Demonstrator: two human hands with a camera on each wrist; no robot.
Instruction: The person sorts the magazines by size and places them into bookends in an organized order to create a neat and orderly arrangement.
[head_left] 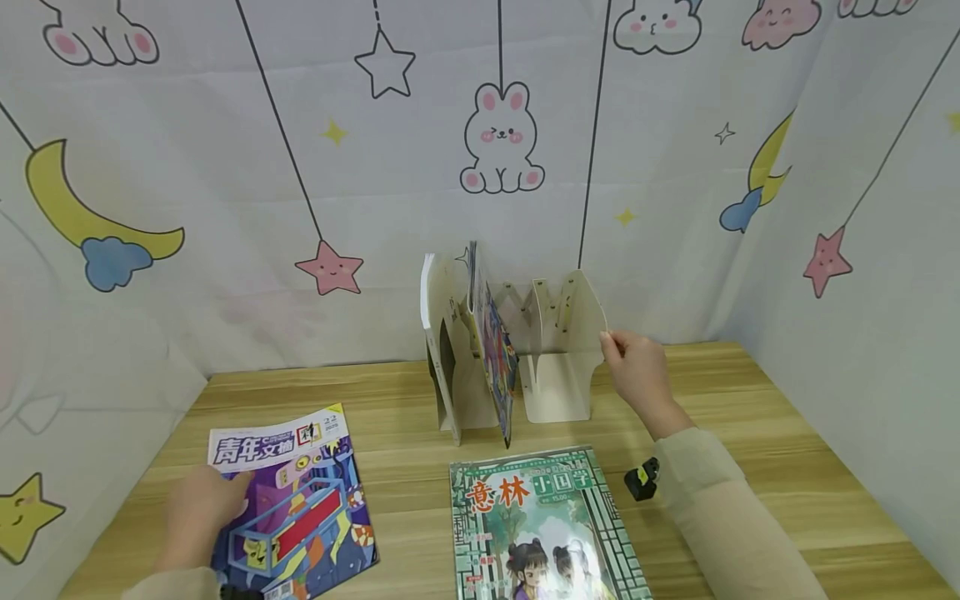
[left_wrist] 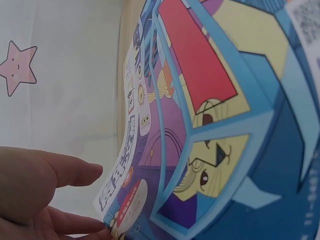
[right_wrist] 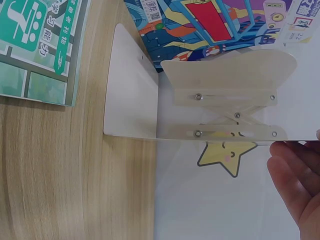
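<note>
My left hand (head_left: 201,508) is at the left edge of a purple and blue magazine (head_left: 307,479) lying on the table. In the left wrist view its thumb (left_wrist: 75,171) stands apart from the cover, while a finger (left_wrist: 82,223) meets the magazine's edge. My right hand (head_left: 637,375) pinches the upper outer edge of the right end panel of a cream expandable bookend (head_left: 558,392). Thumb and fingers (right_wrist: 292,185) show at that edge in the right wrist view. Inside the bookend's left part, several magazines (head_left: 497,358) stand upright, one with a colourful cover.
A green magazine (head_left: 551,517) lies face up at the front middle of the wooden table (head_left: 405,500). A small black object (head_left: 640,481) is beside my right sleeve. Behind the table hangs a white curtain (head_left: 420,208) with cartoon prints.
</note>
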